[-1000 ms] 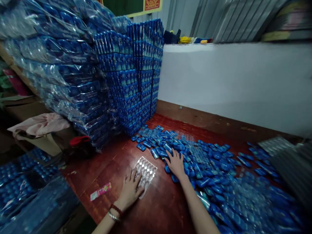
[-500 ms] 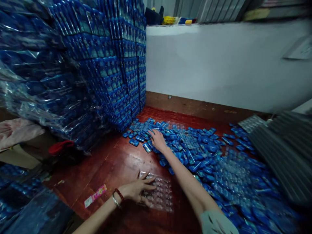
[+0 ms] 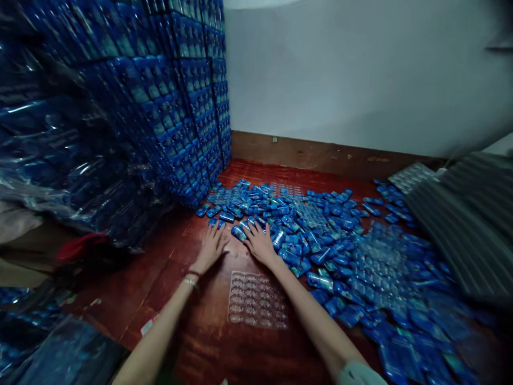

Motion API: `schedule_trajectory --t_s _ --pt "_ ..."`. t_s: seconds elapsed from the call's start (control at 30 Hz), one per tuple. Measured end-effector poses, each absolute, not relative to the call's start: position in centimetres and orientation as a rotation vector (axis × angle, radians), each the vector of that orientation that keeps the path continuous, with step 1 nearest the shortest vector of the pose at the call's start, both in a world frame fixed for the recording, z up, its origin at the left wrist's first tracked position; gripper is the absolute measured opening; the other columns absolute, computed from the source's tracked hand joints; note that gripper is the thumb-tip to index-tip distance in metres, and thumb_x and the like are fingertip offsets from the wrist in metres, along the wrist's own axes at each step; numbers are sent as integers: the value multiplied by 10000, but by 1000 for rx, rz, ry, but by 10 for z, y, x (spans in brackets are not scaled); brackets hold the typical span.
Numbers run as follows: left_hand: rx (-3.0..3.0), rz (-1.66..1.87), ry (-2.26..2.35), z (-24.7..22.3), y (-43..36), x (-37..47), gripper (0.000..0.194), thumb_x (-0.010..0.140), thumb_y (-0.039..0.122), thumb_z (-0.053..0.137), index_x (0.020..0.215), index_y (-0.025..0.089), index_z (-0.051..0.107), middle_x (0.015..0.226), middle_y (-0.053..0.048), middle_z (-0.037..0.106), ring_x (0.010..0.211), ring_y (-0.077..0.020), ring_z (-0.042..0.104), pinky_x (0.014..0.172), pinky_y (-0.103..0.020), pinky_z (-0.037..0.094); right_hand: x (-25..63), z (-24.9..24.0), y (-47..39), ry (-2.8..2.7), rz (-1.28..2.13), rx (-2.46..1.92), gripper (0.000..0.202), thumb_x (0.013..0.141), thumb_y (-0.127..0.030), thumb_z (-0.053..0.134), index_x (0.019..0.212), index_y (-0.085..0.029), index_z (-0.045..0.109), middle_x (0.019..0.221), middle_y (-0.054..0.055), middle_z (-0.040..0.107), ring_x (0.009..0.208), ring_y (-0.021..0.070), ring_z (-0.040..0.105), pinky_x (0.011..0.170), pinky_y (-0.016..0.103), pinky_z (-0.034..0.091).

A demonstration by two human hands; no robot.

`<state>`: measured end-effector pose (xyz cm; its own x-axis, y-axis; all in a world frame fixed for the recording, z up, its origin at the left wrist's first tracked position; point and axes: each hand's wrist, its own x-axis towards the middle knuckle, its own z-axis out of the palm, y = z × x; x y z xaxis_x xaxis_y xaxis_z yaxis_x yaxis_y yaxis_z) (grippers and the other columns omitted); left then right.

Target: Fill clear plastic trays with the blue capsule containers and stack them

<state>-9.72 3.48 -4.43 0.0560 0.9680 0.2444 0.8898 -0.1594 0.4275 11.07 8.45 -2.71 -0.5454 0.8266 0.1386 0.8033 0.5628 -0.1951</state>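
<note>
A loose pile of small blue packets (image 3: 298, 248) spreads over the red floor in front of me. My right hand (image 3: 259, 244) lies at its near edge, fingers spread, the tips touching some packets. To the left, my left hand (image 3: 209, 249) is stretched out low over the floor with fingers apart, close to a few outlying packets. It wears a bracelet at the wrist. Neither hand grasps anything. Between my forearms lies a clear plastic tray (image 3: 256, 300) with rows of moulded cavities, flat on the floor.
Tall stacks of blue packs (image 3: 180, 107) rise on the left, partly in clear wrap. A white wall (image 3: 340, 75) closes off the back. More clear trays (image 3: 380, 262) lie on the pile at right, beside grey corrugated sheets (image 3: 460, 224). A red item (image 3: 80, 246) sits at left.
My left hand has left the clear tray and moved forward to the packets. My right hand has drawn slightly back towards me. The view has tilted down, and some near packets have shifted.
</note>
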Motion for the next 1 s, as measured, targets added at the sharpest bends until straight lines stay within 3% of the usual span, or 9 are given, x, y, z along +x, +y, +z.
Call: schedule_trajectory --t_s 0.13,0.23,0.4,0.53,0.7,0.77,0.83,0.9,1.0 --pt "2137 461 2001 -38 94 -92 516 913 372 393 1407 231 347 1492 -101 286 1384 -340 192 1069 -598 207 156 -35 55 -2747 189 -1186 478 922 -390 419 1385 -279 376 1477 88 328 1367 267 251 1082 590 144" --pt "2150 396 1984 -42 93 -80 475 928 345 363 1394 252 371 1486 -96 300 1370 -342 227 1060 -642 143 182 -26 46 -2734 257 -1166 509 905 -412 458 1380 -241 393 1460 85 361 1371 242 249 1102 510 195" --pt "2235 469 1857 -58 45 -71 464 936 335 361 1393 255 363 1483 -91 311 1376 -312 224 1075 -622 133 188 -7 45 -2565 382 -1350 314 937 -301 409 1170 -227 607 1212 53 611 1130 189 527 986 353 372" --pt "2152 699 1832 -52 20 -76 423 939 300 355 1349 214 419 1404 -123 427 1339 -280 312 1070 -567 223 160 2 62 -2514 349 -1472 328 930 -202 376 1166 -227 601 1086 70 650 1035 214 542 876 358 398" --pt "2104 830 1842 -32 14 -70 278 931 295 392 1067 190 612 1089 -94 622 1039 -217 546 925 -392 422 123 -1 85 -2569 338 -1534 400 808 -272 602 1198 -188 572 1150 144 601 1086 296 481 872 433 370" --pt "2121 763 1826 -28 15 -60 254 901 342 476 1046 179 608 1014 -86 630 967 -216 557 869 -363 443 116 -4 88 -2564 332 -1570 401 787 -268 617 1166 -141 583 1135 177 597 1086 311 471 873 445 360" --pt "2129 688 1830 -29 18 -48 347 837 387 582 1094 154 575 1039 -108 606 972 -240 544 849 -371 441 115 -6 86 -2541 321 -1585 383 795 -253 590 1153 -119 580 1129 184 596 1080 307 468 871 433 354" --pt "2136 608 1840 -31 21 -39 458 770 400 663 1129 141 548 1099 -137 567 1001 -275 524 843 -396 431 121 -4 80 -2510 313 -1571 374 821 -229 537 1181 -128 558 1121 163 606 1059 284 478 874 408 347" --pt "2155 502 1823 -34 26 -35 473 737 374 700 1132 163 548 1159 -142 526 1020 -302 510 836 -411 414 141 2 66 -2460 306 -1535 321 884 -198 421 1168 -183 571 1076 105 638 1032 240 496 904 381 321"
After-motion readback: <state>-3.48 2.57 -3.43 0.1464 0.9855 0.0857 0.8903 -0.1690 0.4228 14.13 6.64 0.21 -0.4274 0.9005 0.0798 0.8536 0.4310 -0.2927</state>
